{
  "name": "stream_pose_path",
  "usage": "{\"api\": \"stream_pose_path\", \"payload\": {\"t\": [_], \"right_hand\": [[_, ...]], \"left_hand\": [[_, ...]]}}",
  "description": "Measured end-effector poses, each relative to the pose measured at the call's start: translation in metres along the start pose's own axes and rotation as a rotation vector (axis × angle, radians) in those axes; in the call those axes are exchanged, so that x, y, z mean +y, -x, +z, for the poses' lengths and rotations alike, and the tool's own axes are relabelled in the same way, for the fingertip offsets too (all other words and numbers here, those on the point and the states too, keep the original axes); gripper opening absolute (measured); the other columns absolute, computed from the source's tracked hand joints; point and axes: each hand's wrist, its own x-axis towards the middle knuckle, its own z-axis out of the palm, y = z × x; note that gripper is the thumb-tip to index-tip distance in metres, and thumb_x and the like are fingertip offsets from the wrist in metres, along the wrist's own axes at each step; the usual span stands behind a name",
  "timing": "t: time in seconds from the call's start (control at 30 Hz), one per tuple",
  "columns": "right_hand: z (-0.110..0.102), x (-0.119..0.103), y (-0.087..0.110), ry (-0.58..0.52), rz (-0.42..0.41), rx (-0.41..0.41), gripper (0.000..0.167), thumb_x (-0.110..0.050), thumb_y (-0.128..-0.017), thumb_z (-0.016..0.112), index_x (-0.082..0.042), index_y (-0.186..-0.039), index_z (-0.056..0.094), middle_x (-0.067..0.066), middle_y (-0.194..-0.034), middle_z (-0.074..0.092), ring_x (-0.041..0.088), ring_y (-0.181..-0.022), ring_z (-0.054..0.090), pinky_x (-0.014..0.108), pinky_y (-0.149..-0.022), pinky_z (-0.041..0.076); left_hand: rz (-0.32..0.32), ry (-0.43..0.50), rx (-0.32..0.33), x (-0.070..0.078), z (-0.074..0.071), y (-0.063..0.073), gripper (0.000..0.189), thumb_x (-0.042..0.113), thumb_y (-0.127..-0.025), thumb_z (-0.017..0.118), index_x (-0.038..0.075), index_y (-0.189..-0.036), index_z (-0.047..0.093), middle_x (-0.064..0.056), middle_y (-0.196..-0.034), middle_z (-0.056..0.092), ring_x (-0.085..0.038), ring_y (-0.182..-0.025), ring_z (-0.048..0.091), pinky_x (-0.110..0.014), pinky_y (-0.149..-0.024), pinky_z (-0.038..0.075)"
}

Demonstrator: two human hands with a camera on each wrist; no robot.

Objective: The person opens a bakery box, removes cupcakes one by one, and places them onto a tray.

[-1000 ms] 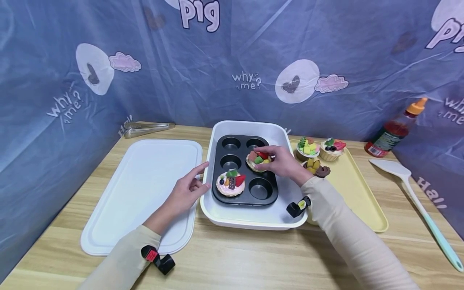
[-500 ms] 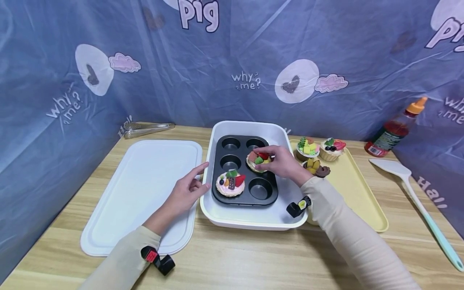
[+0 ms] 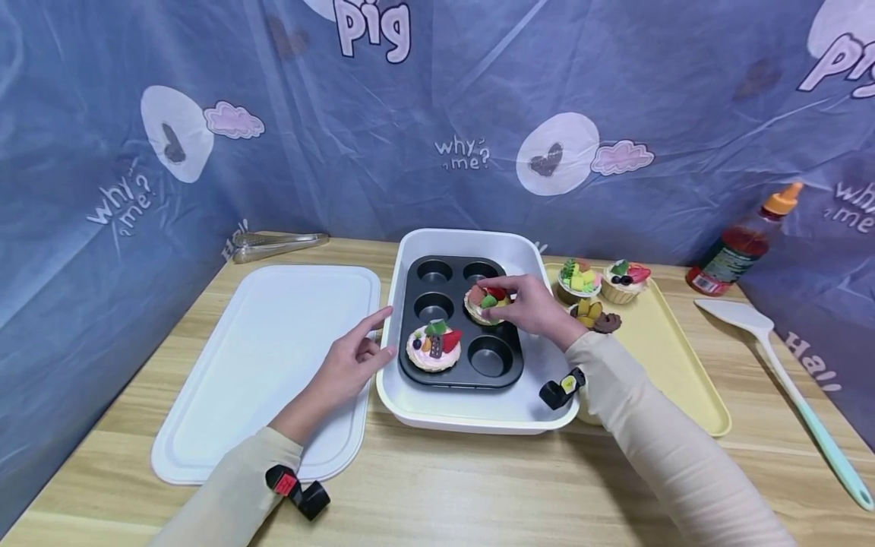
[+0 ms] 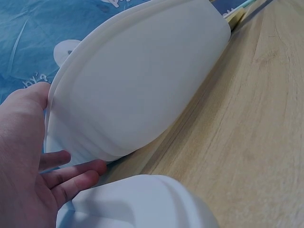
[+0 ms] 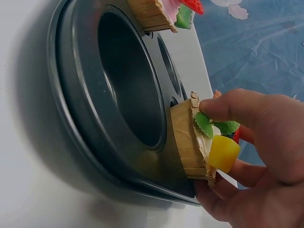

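My right hand (image 3: 535,310) grips a fruit tart (image 5: 189,137) by its rim, with thumb and fingers on either side. The tart has a pale pleated shell and red, green and yellow fruit, and it stands at the middle right cup of a dark muffin tin (image 3: 462,376). How deep its base sits is hard to tell. A pink-cream tart (image 3: 434,347) occupies the front left cup. The tin lies inside a white rectangular bin (image 3: 472,420). My left hand (image 3: 347,365) touches the bin's left rim, its index finger and thumb extended and the other fingers loosely bent.
A white tray (image 3: 273,342) lies left, metal tongs (image 3: 280,245) behind it. On the yellow tray (image 3: 673,372) at right are a green-topped cupcake (image 3: 579,278), a strawberry tart (image 3: 625,281) and a chocolate-topped one (image 3: 595,315). Farther right are a sauce bottle (image 3: 743,241) and a spatula (image 3: 779,365).
Both hands and the tart stay where they were. Only a very slight shift of the head view shows.
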Motion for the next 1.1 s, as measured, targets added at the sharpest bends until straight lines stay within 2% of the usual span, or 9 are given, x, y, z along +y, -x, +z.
{"api": "stream_pose_path", "payload": {"t": [0.37,0.8,1.1], "right_hand": [[-0.0017,-0.0005,0.0011,-0.062,0.033,-0.005,0.049,-0.006,-0.084,0.079,-0.006,-0.131,0.068,0.019,-0.123,0.069,0.028,-0.095,0.059,0.027,-0.074,0.051],[-0.0020,0.0025,0.0010,-0.075,0.050,-0.009,0.049,-0.007,-0.085,0.078,-0.007,-0.133,0.067,0.018,-0.125,0.069,0.030,-0.100,0.060,0.028,-0.079,0.050],[-0.0035,0.0007,0.0002,-0.113,0.119,-0.029,0.050,-0.009,-0.088,0.076,-0.011,-0.136,0.065,0.016,-0.127,0.068,0.030,-0.104,0.057,0.027,-0.080,0.051]], "left_hand": [[0.006,-0.009,0.002,0.0015,0.0003,0.0008,0.062,0.017,-0.098,0.066,0.022,-0.155,0.041,-0.020,-0.146,0.050,-0.016,-0.084,0.059,-0.020,-0.075,0.048],[0.000,-0.003,0.000,0.0019,0.0015,0.0011,0.063,0.016,-0.098,0.065,0.022,-0.155,0.041,-0.020,-0.146,0.049,-0.015,-0.085,0.058,-0.019,-0.075,0.048],[0.004,-0.011,0.003,0.0008,0.0011,0.0013,0.062,0.017,-0.098,0.065,0.023,-0.155,0.041,-0.019,-0.146,0.050,-0.016,-0.084,0.058,-0.020,-0.075,0.048]]}}
